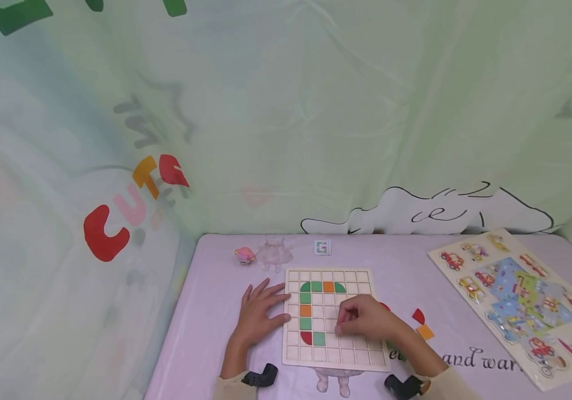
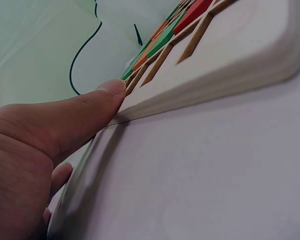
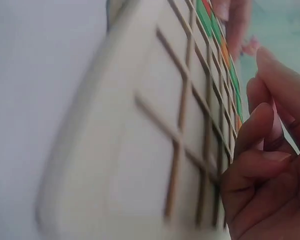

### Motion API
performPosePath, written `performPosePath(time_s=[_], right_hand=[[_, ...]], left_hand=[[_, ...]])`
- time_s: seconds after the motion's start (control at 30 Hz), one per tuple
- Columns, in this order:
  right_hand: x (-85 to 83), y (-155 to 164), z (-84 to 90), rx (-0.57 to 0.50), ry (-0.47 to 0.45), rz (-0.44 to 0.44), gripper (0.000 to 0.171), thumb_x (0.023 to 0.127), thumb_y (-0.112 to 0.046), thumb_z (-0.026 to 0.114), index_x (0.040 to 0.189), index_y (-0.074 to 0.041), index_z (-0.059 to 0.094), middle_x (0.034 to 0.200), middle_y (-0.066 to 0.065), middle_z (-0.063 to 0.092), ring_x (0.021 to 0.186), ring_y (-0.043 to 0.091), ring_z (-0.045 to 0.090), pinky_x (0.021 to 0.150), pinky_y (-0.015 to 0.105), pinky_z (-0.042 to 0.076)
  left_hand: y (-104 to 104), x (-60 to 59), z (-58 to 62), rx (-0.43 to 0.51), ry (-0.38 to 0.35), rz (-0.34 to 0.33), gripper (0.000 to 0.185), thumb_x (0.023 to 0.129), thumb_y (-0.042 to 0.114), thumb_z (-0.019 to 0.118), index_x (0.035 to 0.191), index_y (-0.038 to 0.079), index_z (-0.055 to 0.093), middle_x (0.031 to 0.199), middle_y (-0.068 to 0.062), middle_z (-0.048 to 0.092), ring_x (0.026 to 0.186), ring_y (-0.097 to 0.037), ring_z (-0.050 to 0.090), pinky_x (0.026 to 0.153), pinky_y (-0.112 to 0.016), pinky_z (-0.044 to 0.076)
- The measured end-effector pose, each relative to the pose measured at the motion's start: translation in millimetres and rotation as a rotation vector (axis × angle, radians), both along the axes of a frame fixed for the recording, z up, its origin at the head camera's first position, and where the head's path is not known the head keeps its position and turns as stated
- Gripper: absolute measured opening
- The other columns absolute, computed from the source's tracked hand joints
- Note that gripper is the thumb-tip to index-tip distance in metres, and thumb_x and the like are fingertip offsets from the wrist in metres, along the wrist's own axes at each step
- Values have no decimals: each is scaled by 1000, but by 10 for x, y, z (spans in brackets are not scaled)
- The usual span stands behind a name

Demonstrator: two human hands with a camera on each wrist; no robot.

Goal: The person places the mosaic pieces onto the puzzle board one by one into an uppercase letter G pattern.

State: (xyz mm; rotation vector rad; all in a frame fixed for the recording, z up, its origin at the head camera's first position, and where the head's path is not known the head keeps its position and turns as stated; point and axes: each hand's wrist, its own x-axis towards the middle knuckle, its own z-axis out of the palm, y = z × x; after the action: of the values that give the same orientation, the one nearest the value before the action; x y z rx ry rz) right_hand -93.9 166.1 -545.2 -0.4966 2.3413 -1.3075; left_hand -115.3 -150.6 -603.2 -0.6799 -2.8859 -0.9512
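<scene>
A pale wooden grid board lies in front of me. Green and orange squares and green and red quarter-round tiles form a C-like line in its cells. My left hand rests at the board's left side with fingers spread, and its thumb touches the edge. Over the right half of the board is my right hand, its fingers curled and the fingertips close over the cells. No tile shows at these fingertips; I cannot tell whether one is hidden between them.
Right of the board lie a loose red quarter-round tile and an orange square tile, with more partly behind my right arm. A vehicle picture puzzle board is at the far right. A small pattern card and a pink toy lie behind.
</scene>
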Motion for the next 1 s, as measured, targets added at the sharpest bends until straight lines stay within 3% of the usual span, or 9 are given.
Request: performPosePath(time_s=[0.4,0.7,1.0], right_hand=[[-12,749,112,146,-4,-95,11,86,-28,82,86,-20,75,77,-5,64,72,8,53,63,21,44],[34,1296,129,229,-12,-60,10,86,-26,81,90,-19,76,73,-4,58,69,6,52,60,22,39],[91,1536,64,236,-46,-53,18,77,-22,87,92,-18,77,71,-3,58,68,7,51,61,24,37]], left_hand=[[9,2,9,-8,5,6,49,88,49,74,134,32,68,152,9,55,153,-29,33,122,-66,13],[11,3,31,-6,0,4,49,88,48,74,134,31,68,152,8,56,153,-31,34,122,-66,14],[19,6,34,-4,-13,4,49,89,49,73,134,31,68,153,8,54,154,-30,32,123,-65,12]])
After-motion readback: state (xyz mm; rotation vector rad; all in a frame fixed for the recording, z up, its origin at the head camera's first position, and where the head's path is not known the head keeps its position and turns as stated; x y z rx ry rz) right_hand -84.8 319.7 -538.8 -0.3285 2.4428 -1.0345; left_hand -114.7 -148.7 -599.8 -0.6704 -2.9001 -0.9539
